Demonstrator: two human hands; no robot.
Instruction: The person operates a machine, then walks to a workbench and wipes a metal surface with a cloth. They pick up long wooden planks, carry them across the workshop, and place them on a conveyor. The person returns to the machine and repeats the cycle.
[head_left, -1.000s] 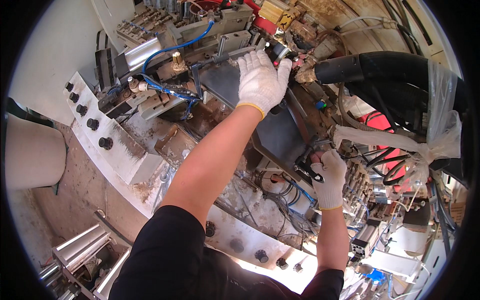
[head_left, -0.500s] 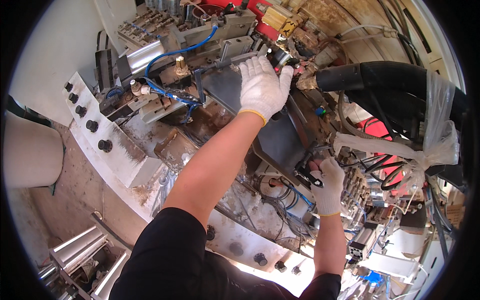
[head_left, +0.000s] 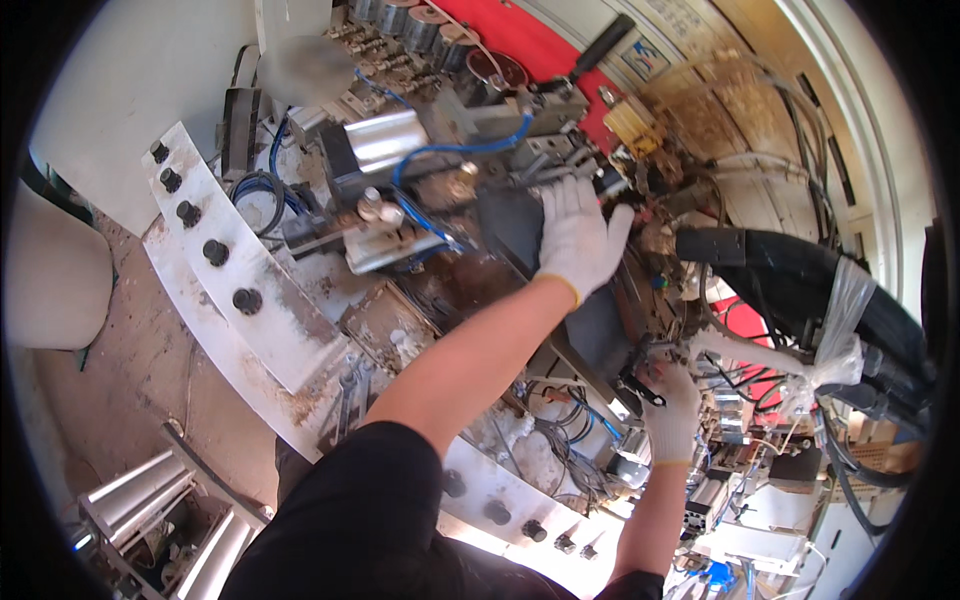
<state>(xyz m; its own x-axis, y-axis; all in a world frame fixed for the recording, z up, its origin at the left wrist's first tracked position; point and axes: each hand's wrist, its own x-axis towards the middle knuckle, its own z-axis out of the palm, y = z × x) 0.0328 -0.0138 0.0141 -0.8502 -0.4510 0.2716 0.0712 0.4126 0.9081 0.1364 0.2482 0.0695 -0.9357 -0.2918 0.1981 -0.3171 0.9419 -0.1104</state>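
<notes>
The dark plate (head_left: 597,338) lies in the middle of the machine, its long axis running slantwise from upper left to lower right. 1 end points up toward the metal blocks beside the blue hose (head_left: 465,150), the other down toward the right hand (head_left: 672,405). It looks flat, smooth and dark grey, nearly black, with straight edges; its middle is hidden under the left hand (head_left: 582,235). That hand is spread palm-down over the plate — 4 fingers extended close together, thumb apart. The right hand has its fingers curled at a small black part (head_left: 640,386) by the plate's lower end; whether it grips this part, I cannot tell. Both hands wear white knit gloves.
</notes>
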